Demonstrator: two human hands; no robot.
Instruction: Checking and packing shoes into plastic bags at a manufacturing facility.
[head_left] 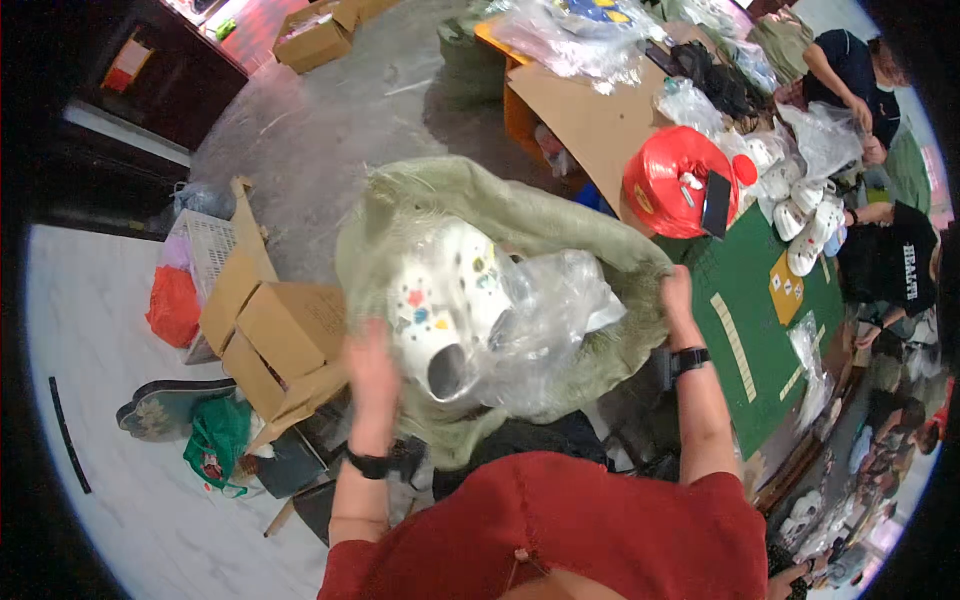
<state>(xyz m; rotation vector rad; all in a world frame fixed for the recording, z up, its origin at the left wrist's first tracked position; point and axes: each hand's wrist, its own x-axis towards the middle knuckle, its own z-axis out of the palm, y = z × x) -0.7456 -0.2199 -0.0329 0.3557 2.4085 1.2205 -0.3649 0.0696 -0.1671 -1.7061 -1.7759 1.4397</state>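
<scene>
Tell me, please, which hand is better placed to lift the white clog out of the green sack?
Probably the left hand: it lies beside the white clog in its clear plastic bag. The right hand grips the rim of the green sack, holding it open.

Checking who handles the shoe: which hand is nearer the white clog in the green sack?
Left. The left hand is right beside the white clog, at its lower left; the right hand grips the green sack rim, well off to the clog's right.
</scene>
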